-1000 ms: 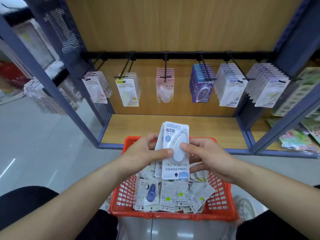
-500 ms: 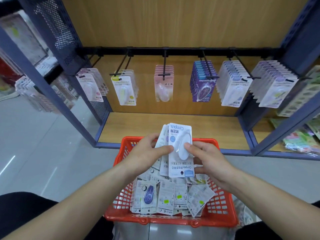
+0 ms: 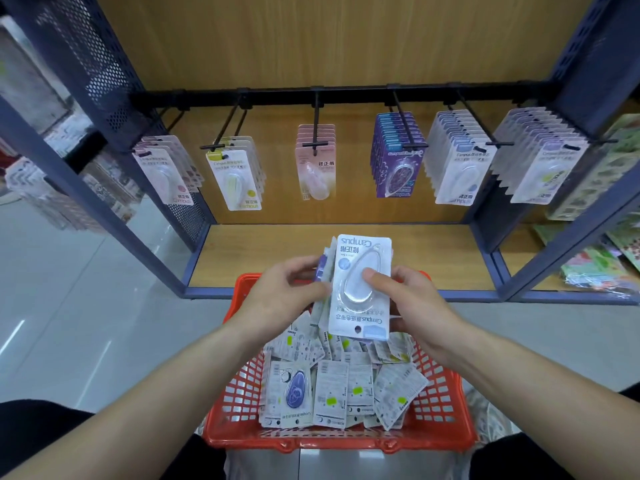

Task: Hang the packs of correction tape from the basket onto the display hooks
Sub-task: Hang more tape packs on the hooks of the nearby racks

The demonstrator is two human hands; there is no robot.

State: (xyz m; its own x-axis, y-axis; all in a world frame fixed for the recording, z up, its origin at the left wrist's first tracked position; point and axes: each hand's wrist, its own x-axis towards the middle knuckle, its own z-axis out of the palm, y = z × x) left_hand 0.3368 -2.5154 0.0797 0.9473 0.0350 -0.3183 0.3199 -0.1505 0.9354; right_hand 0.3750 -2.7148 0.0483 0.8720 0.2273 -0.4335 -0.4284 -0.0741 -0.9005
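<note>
The red basket [image 3: 339,443] sits low between the person's knees, filled with loose packs of correction tape [image 3: 332,386], most lying printed back up. One purple pack [image 3: 296,393] lies face up at its left side. Above the basket, both hands hold a small stack of packs [image 3: 349,258] upside down. The left hand [image 3: 284,296] has its fingers [image 3: 304,268] curled round the stack's left edge. The right hand [image 3: 415,303] pinches the top pack, thumb on its clear blister. Beyond stands a wooden shelf [image 3: 433,258] in a blue metal frame. A black rail carries the display hooks [image 3: 316,126], all hung with packs: pale, yellow, pink [image 3: 317,168], purple [image 3: 398,161] and white. Glossy grey floor [image 3: 86,289] spreads to the left.
</note>
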